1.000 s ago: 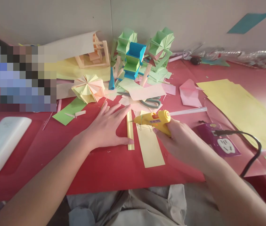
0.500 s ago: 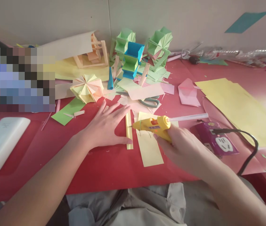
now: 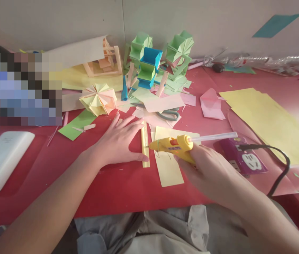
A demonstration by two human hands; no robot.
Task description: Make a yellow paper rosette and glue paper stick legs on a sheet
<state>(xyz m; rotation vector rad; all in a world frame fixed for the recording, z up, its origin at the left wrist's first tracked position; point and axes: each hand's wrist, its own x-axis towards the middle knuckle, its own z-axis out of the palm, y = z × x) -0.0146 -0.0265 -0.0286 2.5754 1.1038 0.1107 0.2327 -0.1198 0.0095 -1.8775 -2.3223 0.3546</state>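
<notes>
My left hand [image 3: 119, 141] lies flat on the red table, fingers spread, its thumb and forefinger touching a narrow folded yellow paper strip [image 3: 145, 145]. My right hand [image 3: 209, 165] grips a yellow glue gun [image 3: 172, 145] with a clear glue stick [image 3: 214, 136] poking out of its back. The gun's nozzle points left and touches the strip near its middle. Under the gun lies a wider pale yellow paper rectangle [image 3: 166, 169].
Folded paper models in green, blue [image 3: 149, 67] and yellow [image 3: 97, 99] stand behind, with scissors [image 3: 169, 114] among scraps. A purple power socket [image 3: 246, 158] with a black cord sits at right beside large yellow sheets [image 3: 268, 120]. A white box [image 3: 1, 158] lies at left.
The glue gun has moved down along the strip toward me, its nozzle now lower on the strip. My left hand has stayed in place.
</notes>
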